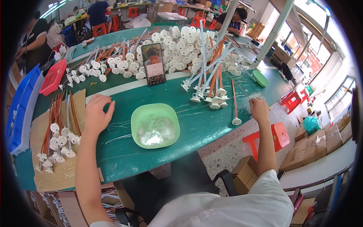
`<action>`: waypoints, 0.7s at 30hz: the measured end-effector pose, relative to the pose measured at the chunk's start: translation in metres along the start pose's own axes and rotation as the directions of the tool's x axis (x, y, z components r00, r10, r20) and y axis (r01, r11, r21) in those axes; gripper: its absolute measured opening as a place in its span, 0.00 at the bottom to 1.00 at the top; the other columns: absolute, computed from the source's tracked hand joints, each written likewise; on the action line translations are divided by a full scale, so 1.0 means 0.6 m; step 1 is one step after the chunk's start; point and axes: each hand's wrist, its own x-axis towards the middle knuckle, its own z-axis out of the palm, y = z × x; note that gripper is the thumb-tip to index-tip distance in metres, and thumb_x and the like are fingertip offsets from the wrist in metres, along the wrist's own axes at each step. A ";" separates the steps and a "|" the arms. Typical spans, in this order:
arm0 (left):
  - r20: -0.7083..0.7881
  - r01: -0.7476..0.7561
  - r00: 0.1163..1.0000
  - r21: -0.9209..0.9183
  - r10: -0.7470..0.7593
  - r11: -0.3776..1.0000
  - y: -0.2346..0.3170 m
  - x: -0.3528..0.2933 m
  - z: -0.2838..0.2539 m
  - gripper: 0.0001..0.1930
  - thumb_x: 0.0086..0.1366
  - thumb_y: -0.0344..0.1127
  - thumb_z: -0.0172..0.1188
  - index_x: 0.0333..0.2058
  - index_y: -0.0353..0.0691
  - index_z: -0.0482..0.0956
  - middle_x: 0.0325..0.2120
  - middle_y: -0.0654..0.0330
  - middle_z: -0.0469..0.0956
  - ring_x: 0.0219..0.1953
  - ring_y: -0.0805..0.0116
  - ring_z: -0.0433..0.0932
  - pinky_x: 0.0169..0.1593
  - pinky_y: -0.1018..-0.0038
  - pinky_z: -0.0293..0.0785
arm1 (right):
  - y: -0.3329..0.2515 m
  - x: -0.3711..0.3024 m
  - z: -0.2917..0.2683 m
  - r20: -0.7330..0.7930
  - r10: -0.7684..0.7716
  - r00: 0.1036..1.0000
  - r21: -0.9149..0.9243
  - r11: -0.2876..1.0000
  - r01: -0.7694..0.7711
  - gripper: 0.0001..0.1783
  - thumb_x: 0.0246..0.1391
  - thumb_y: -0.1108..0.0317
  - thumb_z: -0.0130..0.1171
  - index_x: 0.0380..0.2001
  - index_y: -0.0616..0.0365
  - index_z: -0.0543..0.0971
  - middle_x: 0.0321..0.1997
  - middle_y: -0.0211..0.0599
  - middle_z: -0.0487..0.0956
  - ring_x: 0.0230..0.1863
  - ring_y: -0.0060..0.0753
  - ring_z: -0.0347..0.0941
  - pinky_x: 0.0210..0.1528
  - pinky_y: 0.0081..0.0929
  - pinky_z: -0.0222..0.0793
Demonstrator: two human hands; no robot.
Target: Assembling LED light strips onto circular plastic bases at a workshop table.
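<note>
My left hand (99, 112) rests at the edge of the green table, beside a cardboard sheet. Its thumb stands apart from the fingers, and nothing shows in it. At the right side of the table, my right hand (259, 110) is closed in a pinch around a thin dark rod (241, 89) that points up and left. Near it lies a brown strip with a white round end (235, 102). A light green bowl (135, 130) holding small clear, shiny pieces sits between my hands. Left of it, a bundle of strips with white discs (60, 138) lies on the cardboard (81, 104).
A big heap of white disc-ended strips (185, 49) covers the far side, with a smaller stack (210, 89) nearer. A phone (154, 72) stands upright before the heap. Red (53, 78) and blue (22, 109) trays stand left, a green dish (260, 78) right. Other people work beyond.
</note>
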 end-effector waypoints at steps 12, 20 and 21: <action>0.051 0.034 0.998 -0.023 -0.033 0.999 0.013 -0.008 0.004 0.05 0.54 0.26 0.66 0.25 0.33 0.78 0.30 0.53 0.82 0.36 0.53 0.79 0.42 0.63 0.75 | 0.030 -0.077 0.009 0.057 0.464 0.884 0.382 0.808 -0.448 0.16 0.58 0.61 0.55 0.26 0.63 0.82 0.25 0.44 0.82 0.28 0.38 0.81 0.32 0.36 0.73; 0.061 -0.016 0.998 -0.052 0.019 0.999 0.030 -0.018 0.007 0.05 0.54 0.29 0.66 0.25 0.37 0.79 0.28 0.57 0.82 0.36 0.57 0.79 0.39 0.65 0.77 | -0.075 -0.009 0.054 0.331 0.274 0.903 0.612 0.666 -0.426 0.15 0.61 0.62 0.53 0.27 0.64 0.80 0.28 0.38 0.81 0.29 0.28 0.78 0.30 0.27 0.70; 0.095 -0.021 0.995 -0.036 0.024 0.999 0.031 -0.021 0.007 0.05 0.54 0.30 0.66 0.25 0.37 0.79 0.28 0.57 0.81 0.36 0.57 0.79 0.39 0.65 0.77 | -0.089 -0.001 0.065 0.353 0.274 0.895 0.551 0.712 -0.435 0.15 0.61 0.62 0.54 0.27 0.63 0.78 0.28 0.35 0.80 0.26 0.27 0.76 0.28 0.26 0.72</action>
